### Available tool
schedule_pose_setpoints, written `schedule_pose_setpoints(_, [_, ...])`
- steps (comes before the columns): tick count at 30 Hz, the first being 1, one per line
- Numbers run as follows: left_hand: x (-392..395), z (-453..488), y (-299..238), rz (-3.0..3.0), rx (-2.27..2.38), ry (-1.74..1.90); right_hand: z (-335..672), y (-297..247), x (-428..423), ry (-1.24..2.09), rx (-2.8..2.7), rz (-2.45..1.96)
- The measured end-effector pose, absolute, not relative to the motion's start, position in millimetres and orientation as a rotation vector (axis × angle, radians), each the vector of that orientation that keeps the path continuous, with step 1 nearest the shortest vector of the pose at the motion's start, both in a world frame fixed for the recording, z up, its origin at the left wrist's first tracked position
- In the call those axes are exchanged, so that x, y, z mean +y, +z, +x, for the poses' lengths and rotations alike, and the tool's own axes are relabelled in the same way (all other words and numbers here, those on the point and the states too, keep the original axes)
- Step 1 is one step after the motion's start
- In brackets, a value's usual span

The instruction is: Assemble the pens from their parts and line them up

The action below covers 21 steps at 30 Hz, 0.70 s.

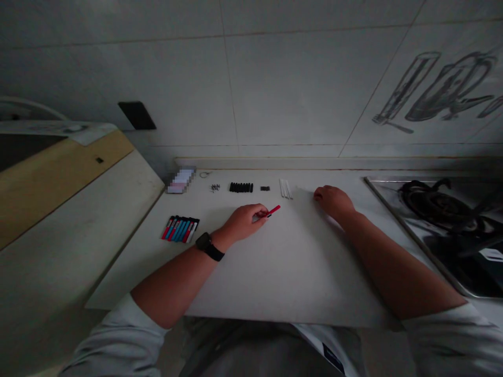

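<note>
Between the thumb and fingers of my left hand (247, 220) is a slim red pen barrel (274, 210), held just above the white countertop (271, 272); a small black part shows at its near end. My right hand (334, 201) is closed over the counter, right of several thin white sticks (285, 189); whatever its curled fingers hold is hidden. In a row along the back lie small black pieces (265, 188), several black tubes (241, 187) side by side, and tiny metallic parts (215, 188). To the left, red, blue and white pens (179, 229) with black ends lie side by side.
A gas stove (444, 209) with a metal rim borders the counter on the right. At the back left are a blurred box-like item (181, 180) and a thin ring (205, 174). A cream-coloured cabinet (90, 209) stands left; the tiled wall (275, 94) rises behind.
</note>
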<state>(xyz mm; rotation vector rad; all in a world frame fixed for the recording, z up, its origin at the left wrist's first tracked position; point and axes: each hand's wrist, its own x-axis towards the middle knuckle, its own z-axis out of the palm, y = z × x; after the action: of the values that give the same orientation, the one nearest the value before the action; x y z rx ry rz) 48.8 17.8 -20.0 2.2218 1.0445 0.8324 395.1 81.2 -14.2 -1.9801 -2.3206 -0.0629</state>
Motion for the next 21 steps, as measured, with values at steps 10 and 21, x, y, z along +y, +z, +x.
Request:
schedule_pose_setpoints(10, [20, 46, -23, 2.251, 1.049, 0.827, 375, -21, 67, -0.016, -2.514, -1.671])
schedule_pose_setpoints(21, [19, 47, -19, 2.266, 1.100, 0.815, 371, -18, 61, 0.174, -2.536, -1.622])
